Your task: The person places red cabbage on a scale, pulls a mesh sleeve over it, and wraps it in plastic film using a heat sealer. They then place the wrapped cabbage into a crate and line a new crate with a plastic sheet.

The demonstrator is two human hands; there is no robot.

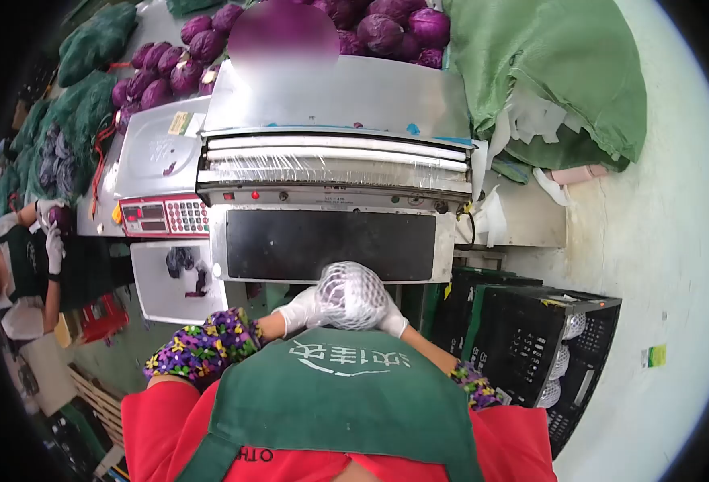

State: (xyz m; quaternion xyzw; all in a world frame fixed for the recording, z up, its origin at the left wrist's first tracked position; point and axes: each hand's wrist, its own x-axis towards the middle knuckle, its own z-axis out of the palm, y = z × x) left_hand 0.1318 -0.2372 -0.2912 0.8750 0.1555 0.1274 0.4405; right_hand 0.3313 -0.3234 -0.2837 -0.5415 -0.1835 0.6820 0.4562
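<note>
Between my two white-gloved hands is a red cabbage [352, 296] in a white foam net, with purple showing faintly through the mesh. My left hand [298, 312] grips its left side, and my right hand [394, 320] is against its lower right; the fingers of both are partly hidden by the cabbage. It is held at the front edge of a film wrapping machine [330, 245], close to my green apron [330, 394]. Clear film [330, 170] stretches across the machine's rollers, behind its dark plate.
Many red cabbages [380, 34] lie behind the machine. A red scale [165, 217] and a white bin [149, 281] with scraps stand left. Black crates [519, 329] with netted cabbages stand right, below a green sack [547, 56]. At far left, a co-worker [29, 257] holds a cabbage.
</note>
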